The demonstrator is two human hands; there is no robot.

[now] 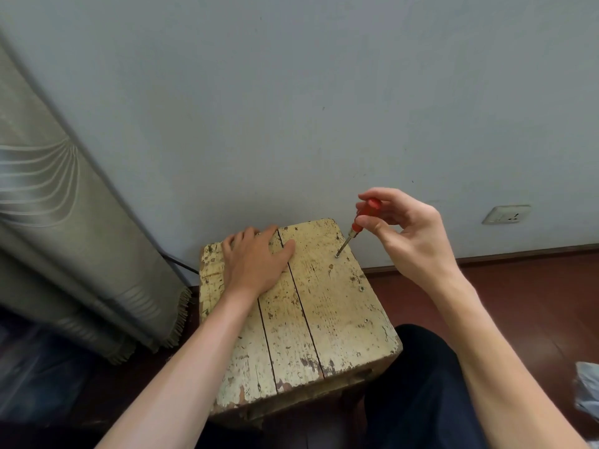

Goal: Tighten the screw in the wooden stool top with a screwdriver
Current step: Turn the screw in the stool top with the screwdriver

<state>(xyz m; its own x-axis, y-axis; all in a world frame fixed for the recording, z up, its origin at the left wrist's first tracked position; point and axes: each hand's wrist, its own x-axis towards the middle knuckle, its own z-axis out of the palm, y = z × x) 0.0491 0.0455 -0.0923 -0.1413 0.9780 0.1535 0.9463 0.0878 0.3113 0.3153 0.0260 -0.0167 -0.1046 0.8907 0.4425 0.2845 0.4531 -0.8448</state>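
A worn wooden stool top [327, 312] with flaking pale paint stands in front of me against the wall. My left hand [256, 259] lies flat on its far left part, fingers straight, pressing down. My right hand [408, 234] pinches the red handle of a small screwdriver [361, 222] between thumb and fingers. The tool leans to the right, and its metal tip sits on a screw [337, 255] near the stool's far right edge.
Two more screws [362, 289] show along the stool's right edge. A grey curtain [64, 222] hangs at the left with a dark cable beside it. A wall socket [505, 214] sits low at the right. My dark-trousered leg [421, 384] is beside the stool on the reddish floor.
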